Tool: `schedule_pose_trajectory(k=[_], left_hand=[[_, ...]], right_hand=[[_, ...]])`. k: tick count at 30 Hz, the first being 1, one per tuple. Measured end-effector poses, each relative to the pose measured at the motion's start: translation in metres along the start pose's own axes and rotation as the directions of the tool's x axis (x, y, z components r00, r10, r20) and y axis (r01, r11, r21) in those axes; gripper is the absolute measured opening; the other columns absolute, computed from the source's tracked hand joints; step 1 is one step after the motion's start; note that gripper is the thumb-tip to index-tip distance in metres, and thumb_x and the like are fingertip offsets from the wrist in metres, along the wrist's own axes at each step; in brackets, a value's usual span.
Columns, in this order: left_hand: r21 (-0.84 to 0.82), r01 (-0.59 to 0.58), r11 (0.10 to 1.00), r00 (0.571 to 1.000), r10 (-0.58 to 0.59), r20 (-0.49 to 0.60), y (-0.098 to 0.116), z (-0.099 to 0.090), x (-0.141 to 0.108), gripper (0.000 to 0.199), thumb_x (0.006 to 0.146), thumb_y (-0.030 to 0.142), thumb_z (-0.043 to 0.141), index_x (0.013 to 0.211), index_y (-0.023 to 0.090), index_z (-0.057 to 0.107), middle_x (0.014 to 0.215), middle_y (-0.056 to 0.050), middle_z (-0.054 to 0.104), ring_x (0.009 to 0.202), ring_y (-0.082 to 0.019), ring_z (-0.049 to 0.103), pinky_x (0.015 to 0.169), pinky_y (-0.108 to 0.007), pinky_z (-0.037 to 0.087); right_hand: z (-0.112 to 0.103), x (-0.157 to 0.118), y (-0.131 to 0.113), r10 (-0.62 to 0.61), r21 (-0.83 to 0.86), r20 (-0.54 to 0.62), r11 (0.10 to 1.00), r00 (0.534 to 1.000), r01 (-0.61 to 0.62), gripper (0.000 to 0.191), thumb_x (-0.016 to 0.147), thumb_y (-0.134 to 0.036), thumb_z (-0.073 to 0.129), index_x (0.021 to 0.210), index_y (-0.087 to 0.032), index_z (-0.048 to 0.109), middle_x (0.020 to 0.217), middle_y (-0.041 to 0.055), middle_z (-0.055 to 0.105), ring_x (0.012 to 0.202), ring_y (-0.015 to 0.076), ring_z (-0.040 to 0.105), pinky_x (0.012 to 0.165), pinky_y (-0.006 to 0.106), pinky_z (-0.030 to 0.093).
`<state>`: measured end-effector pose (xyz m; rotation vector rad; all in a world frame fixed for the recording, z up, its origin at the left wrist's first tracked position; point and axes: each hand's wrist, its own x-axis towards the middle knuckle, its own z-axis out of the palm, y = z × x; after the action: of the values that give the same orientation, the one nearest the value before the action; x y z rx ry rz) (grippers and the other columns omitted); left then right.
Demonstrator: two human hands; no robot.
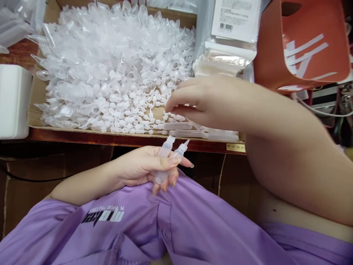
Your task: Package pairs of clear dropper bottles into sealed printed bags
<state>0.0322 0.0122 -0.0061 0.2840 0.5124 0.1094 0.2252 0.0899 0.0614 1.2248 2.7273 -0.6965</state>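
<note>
Two small translucent bottles [164,148] are held side by side in my left hand [154,167], just below the table's front edge. The right one of the two carries a pointed tip; the left one has a flat-ended neck. My right hand [193,99] reaches over the front right of a cardboard tray [34,99], palm down, fingers bent and pressed close above small white caps and nozzles [135,114]. Whatever its fingertips may hold is hidden. Several long translucent tubes [190,133] lie along the tray's front edge, below this hand.
Clear plastic parts [110,48] are heaped across the tray. A white box [13,101] stands at the left. Labelled plastic packets [235,18] lie behind my right hand. An orange bin [271,48] with white strips stands at the right, near my forearm.
</note>
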Motion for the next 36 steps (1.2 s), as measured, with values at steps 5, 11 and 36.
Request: schedule_pose_trajectory(k=[5, 11, 36], left_hand=[[0.009, -0.036, 0.999, 0.998, 0.036, -0.042, -0.002, -0.003, -0.002, 0.038, 0.079, 0.038, 0.076, 0.104, 0.01, 0.072, 0.066, -0.003, 0.067, 0.048, -0.01, 0.062, 0.047, -0.018, 0.051], [-0.005, -0.037, 0.999, 0.999, 0.037, 0.009, -0.002, -0.009, -0.005, 0.038, 0.077, 0.038, 0.078, 0.103, 0.011, 0.072, 0.066, -0.003, 0.069, 0.049, -0.01, 0.064, 0.048, -0.018, 0.053], [0.251, 0.169, 0.953, 0.986, -0.16, -0.053, -0.001, 0.0, -0.002, 0.045, 0.081, 0.047, 0.072, 0.112, 0.014, 0.067, 0.065, 0.004, 0.05, 0.052, -0.005, 0.042, 0.045, -0.018, 0.025]], right_hand=[[0.019, 0.044, -0.015, 0.005, -0.22, 0.139, 0.975, 0.99, 0.026, 0.028, 0.085, -0.016, 0.05, 0.105, -0.023, 0.068, 0.099, 0.0048, 0.067, 0.075, 0.017, 0.061, 0.059, 0.028, 0.034], [0.021, 0.056, -0.02, 0.047, -0.368, 0.218, 0.929, 0.975, 0.037, 0.021, 0.086, -0.017, 0.049, 0.098, -0.02, 0.066, 0.088, 0.0058, 0.064, 0.066, 0.0149, 0.057, 0.055, 0.028, 0.029], [-0.009, -0.008, -0.004, -0.286, 0.335, 0.363, 0.928, 0.887, 0.162, 0.017, 0.087, -0.01, 0.056, 0.093, -0.02, 0.068, 0.076, -0.0033, 0.07, 0.06, 0.0076, 0.056, 0.056, 0.022, 0.036]])
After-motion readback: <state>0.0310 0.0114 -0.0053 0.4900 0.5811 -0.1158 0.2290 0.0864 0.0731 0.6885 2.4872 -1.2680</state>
